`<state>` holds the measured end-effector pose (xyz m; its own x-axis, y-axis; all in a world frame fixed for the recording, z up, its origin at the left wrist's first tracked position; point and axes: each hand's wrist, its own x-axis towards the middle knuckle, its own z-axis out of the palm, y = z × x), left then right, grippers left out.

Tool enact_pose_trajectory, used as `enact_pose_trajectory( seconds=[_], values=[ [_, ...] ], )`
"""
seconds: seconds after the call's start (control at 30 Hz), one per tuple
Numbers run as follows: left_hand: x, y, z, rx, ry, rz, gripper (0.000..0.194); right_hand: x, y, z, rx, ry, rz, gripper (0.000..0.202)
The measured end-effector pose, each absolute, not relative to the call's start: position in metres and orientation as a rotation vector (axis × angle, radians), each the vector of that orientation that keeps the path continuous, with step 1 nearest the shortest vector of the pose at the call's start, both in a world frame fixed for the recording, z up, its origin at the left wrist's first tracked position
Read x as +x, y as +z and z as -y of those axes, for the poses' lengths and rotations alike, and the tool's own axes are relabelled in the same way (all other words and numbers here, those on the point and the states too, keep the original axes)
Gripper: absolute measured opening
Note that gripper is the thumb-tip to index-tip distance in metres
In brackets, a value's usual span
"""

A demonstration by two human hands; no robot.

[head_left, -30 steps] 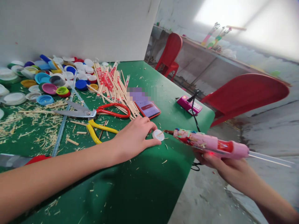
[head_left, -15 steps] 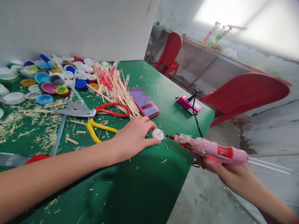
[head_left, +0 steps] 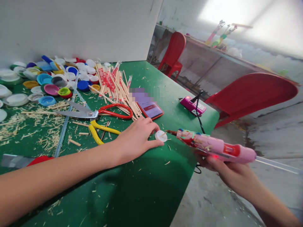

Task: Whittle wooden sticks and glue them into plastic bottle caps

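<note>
My left hand (head_left: 137, 138) rests on the green table, its thumb and fingers closed around the edge of a small white bottle cap (head_left: 160, 137). A short piece of wooden stick (head_left: 163, 134) lies in the cap. My right hand (head_left: 228, 171) grips a pink hot glue gun (head_left: 210, 145) beyond the table's right edge. Smeared with glue, its dark nozzle points left, with the tip just above the cap's right rim. A clear glue stick (head_left: 276, 164) sticks out of the gun's back end, and a red light glows by my thumb.
Red-handled scissors (head_left: 115, 111), a yellow-handled tool (head_left: 96, 135) and a phone (head_left: 150, 108) lie beyond my left hand. Wooden sticks (head_left: 113, 83) and colourful caps (head_left: 50, 90) fill the back left. A magenta device (head_left: 193, 105) with a black cable sits right, near a red chair (head_left: 255, 94).
The glue gun's tip has lifted slightly off the stick in the cap, and the gun has shifted a little right. My left hand keeps its hold on the cap.
</note>
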<state>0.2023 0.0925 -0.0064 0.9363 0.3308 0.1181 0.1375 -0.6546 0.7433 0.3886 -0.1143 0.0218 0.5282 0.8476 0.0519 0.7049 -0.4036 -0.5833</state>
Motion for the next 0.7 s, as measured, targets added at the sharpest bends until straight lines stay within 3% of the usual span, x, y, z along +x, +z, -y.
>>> enact_pose_trajectory(
  seconds=[0.13, 0.7],
  values=[
    [0.202, -0.006, -0.093, 2.27, 0.309, -0.328, 0.028, 0.392, 0.021, 0.118, -2.22, 0.464, 1.177, 0.05],
    [0.201, -0.005, -0.092, 2.243, 0.295, -0.341, 0.028, 0.396, 0.025, 0.11, -2.267, 0.339, 1.234, 0.053]
  ],
)
